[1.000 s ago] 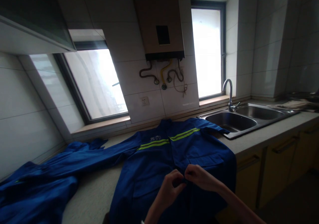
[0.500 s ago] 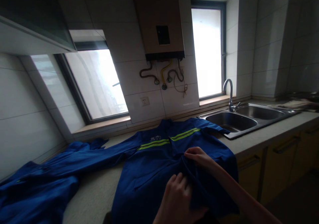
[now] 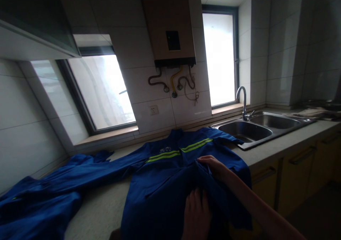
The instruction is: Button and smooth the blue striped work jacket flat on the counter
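A blue work jacket (image 3: 157,183) with yellow-green stripes across the chest lies spread on the counter, collar toward the wall. My right hand (image 3: 214,166) pinches its front edge near the middle and holds the cloth raised in a fold. Lower down, my left hand (image 3: 197,209) rests against the jacket front, fingers extended over the dark fabric; its thumb is hard to make out. One sleeve stretches left toward a second blue garment (image 3: 39,201), bunched on the counter. The other sleeve reaches the edge of the sink.
To the right, a steel double sink (image 3: 245,130) with a faucet (image 3: 244,103) is set into the counter (image 3: 98,208). Cabinet doors with handles (image 3: 302,156) are below. A water heater (image 3: 170,26) hangs on the tiled wall between two windows. A light cloth (image 3: 317,111) lies at far right.
My right hand has lifted the jacket's front edge slightly, opening the fold more. My left hand has moved a little right, its fingers straightening on the cloth. The view has shifted slightly.
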The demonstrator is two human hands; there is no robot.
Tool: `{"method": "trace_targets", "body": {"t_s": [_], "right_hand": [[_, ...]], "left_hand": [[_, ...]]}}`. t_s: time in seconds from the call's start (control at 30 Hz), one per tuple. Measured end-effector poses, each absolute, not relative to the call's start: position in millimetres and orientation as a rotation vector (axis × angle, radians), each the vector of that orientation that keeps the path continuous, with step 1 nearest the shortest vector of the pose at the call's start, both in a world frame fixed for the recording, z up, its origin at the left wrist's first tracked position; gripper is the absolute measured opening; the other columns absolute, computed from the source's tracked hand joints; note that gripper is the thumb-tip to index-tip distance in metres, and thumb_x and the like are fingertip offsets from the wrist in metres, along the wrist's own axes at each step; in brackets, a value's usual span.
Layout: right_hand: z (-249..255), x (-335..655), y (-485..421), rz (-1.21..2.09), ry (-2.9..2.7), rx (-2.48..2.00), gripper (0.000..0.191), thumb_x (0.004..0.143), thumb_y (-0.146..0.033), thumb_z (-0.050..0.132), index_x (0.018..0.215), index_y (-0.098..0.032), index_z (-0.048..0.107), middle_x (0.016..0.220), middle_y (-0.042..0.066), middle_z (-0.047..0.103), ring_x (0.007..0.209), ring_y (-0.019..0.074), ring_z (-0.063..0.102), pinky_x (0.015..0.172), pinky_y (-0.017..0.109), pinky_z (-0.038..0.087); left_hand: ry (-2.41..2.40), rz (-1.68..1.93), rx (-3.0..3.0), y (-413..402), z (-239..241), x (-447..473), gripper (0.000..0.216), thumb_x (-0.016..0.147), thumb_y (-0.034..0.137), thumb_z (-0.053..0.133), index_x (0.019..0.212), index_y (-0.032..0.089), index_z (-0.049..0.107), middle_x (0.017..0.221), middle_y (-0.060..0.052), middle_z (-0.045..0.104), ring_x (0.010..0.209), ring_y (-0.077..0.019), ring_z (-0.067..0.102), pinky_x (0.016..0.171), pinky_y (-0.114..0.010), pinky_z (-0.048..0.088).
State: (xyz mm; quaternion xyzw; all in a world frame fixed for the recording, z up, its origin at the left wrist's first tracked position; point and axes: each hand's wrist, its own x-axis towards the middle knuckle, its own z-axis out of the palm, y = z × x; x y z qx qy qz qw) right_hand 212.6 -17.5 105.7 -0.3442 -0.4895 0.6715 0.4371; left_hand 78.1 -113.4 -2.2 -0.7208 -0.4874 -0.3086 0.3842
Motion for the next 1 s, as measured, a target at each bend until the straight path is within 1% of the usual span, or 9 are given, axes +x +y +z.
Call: {"method": "trace_targets", "body": {"t_s": [0.13, 0.27, 0.37, 0.53, 0.63, 0.7, 0.83, 0.9, 1.0], "right_hand": [[122, 216, -33, 1.665, -1.147, -0.847, 0.026, 0.062, -0.037, 0.077, 0.074, -0.016, 0.069, 0.072, 0.004, 0.066, 0.070, 0.0181, 0.063, 0.064, 0.027, 0.051], [133, 224, -50, 1.601, -1.229, -0.756, 0.026, 0.067, -0.040, 0.073, 0.081, -0.018, 0.071, 0.077, 0.005, 0.068, 0.083, 0.0220, 0.064, 0.072, 0.032, 0.053], [131, 228, -53, 1.554, -1.275, -0.644, 0.024, 0.068, -0.038, 0.074, 0.083, -0.019, 0.072, 0.079, 0.005, 0.068, 0.085, 0.0223, 0.064, 0.075, 0.032, 0.053], [113, 227, -33, 1.635, -1.176, -0.628, 0.025, 0.071, -0.038, 0.073, 0.087, -0.018, 0.070, 0.081, 0.005, 0.067, 0.078, 0.0184, 0.064, 0.072, 0.029, 0.053], [108, 232, -34, 1.722, -1.123, -0.613, 0.039, 0.076, -0.042, 0.069, 0.107, -0.019, 0.064, 0.094, 0.007, 0.067, 0.078, 0.0163, 0.064, 0.071, 0.027, 0.052], [107, 240, -50, 1.689, -1.211, -0.560, 0.051, 0.079, -0.046, 0.065, 0.123, -0.022, 0.056, 0.113, 0.009, 0.062, 0.093, 0.0192, 0.063, 0.083, 0.031, 0.049], [103, 254, -102, 1.434, -1.583, -0.520, 0.088, 0.068, -0.047, 0.076, 0.142, -0.031, 0.032, 0.148, 0.008, 0.030, 0.134, 0.0260, 0.030, 0.110, 0.038, 0.026], [96, 255, -123, 1.273, -1.766, -0.622, 0.105, 0.062, -0.043, 0.081, 0.146, -0.032, 0.019, 0.153, 0.007, 0.016, 0.139, 0.0263, 0.018, 0.113, 0.041, 0.021], [76, 248, -140, 0.976, -1.977, -0.780, 0.111, 0.060, -0.042, 0.081, 0.148, -0.025, 0.015, 0.153, 0.012, 0.012, 0.139, 0.0306, 0.017, 0.111, 0.045, 0.025]], "left_hand": [[-1.301, -0.774, -1.878, -115, 0, 88, 0.059, 0.069, 0.046, 0.066, 0.115, 0.010, 0.059, 0.118, -0.014, 0.061, 0.106, -0.0309, 0.054, 0.082, -0.047, 0.050], [-1.300, -0.673, -1.838, -109, -6, 86, 0.051, 0.075, 0.024, 0.058, 0.123, 0.009, 0.055, 0.127, -0.015, 0.056, 0.115, -0.0308, 0.050, 0.087, -0.046, 0.049], [-1.198, -0.700, -1.936, -107, 1, 74, 0.049, 0.073, 0.006, 0.049, 0.121, 0.011, 0.056, 0.121, -0.013, 0.061, 0.108, -0.0264, 0.057, 0.083, -0.038, 0.053], [-1.233, -0.952, -2.301, -115, 50, 52, 0.056, 0.075, -0.001, 0.038, 0.128, 0.016, 0.049, 0.108, -0.008, 0.066, 0.095, -0.0188, 0.061, 0.076, -0.030, 0.056], [-1.239, -1.159, -2.334, -123, 82, 41, 0.057, 0.082, -0.001, 0.032, 0.132, 0.022, 0.044, 0.108, -0.007, 0.063, 0.094, -0.0155, 0.060, 0.076, -0.027, 0.055], [-1.208, -1.250, -2.288, -128, 95, 35, 0.051, 0.084, 0.001, 0.033, 0.129, 0.024, 0.047, 0.110, -0.008, 0.059, 0.097, -0.0155, 0.059, 0.077, -0.027, 0.055], [-1.173, -1.394, -2.197, -133, 106, 27, 0.036, 0.085, 0.004, 0.036, 0.111, 0.020, 0.054, 0.104, -0.007, 0.055, 0.093, -0.0151, 0.059, 0.077, -0.026, 0.053], [-1.165, -1.409, -2.184, -133, 105, 27, 0.032, 0.083, 0.004, 0.035, 0.105, 0.019, 0.053, 0.097, -0.006, 0.054, 0.082, -0.0134, 0.060, 0.068, -0.024, 0.053], [-1.164, -1.352, -2.177, -132, 104, 27, 0.030, 0.081, 0.006, 0.035, 0.102, 0.019, 0.052, 0.093, -0.006, 0.052, 0.070, -0.0121, 0.058, 0.058, -0.022, 0.051]]}}
